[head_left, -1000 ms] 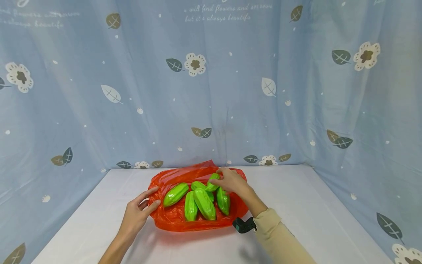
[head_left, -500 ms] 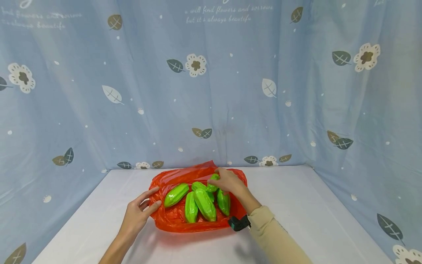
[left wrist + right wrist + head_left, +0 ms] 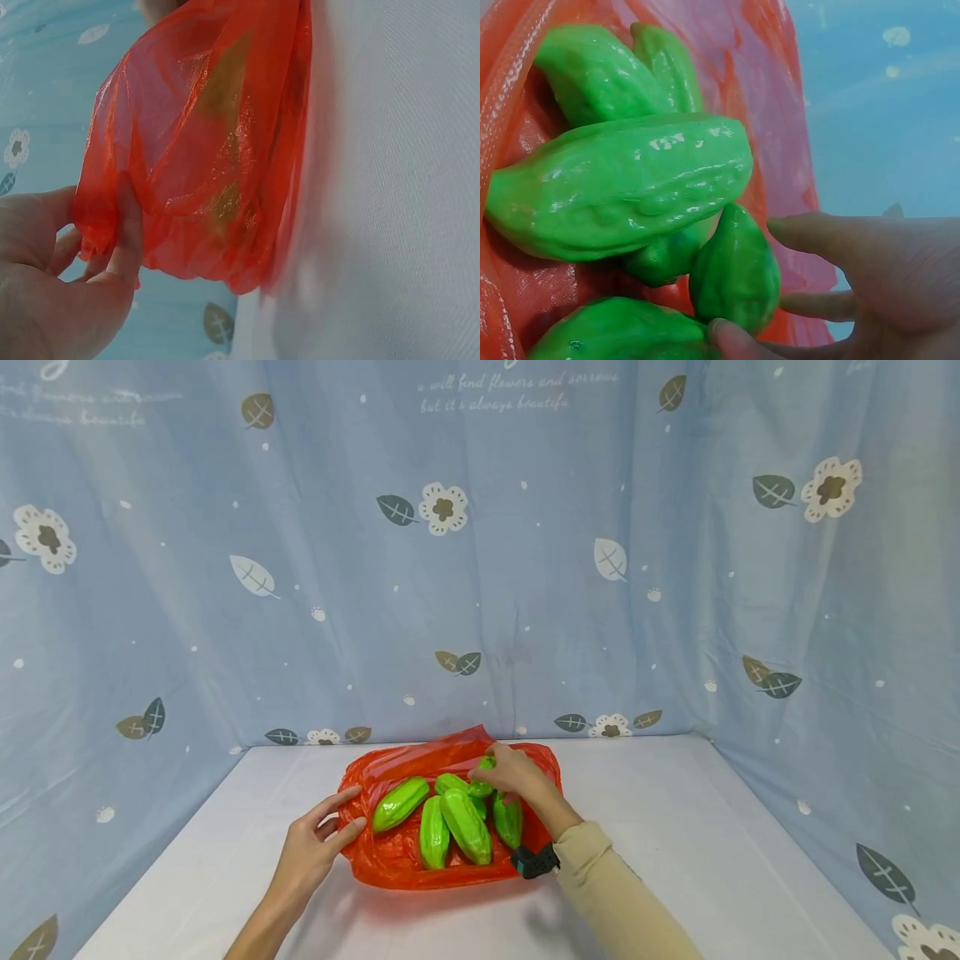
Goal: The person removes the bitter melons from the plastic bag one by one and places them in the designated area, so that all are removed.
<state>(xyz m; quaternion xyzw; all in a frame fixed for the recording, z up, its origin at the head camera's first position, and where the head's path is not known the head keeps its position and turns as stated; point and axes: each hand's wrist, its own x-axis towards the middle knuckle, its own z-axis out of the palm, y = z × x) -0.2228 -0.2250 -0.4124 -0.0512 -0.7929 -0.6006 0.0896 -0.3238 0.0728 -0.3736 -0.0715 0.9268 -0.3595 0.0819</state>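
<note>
Beige rolled-cuff sleeve (image 3: 622, 893): shifted slightly left since a second ago, together with the black wrist-worn device (image 3: 534, 862) and the right hand (image 3: 517, 772).
White cloth-covered table (image 3: 697, 860): spread flat beneath the work.
Left hand (image 3: 311, 847): pinching the left edge of a thin, crinkled, translucent red plastic bag (image 3: 435, 878).
Long, glossy, ridged green fruits (image 3: 465, 827): lying inside the gaping bag, two touching at the front, others left, right and behind.
Small, pear-shaped, ridged green fruit (image 3: 735, 277): set inside the bag, towards its back right.
Right grip: curled round the small fruit.
Pale blue curtain (image 3: 480, 568): hung behind, printed with leaves, flowers and script.
</note>
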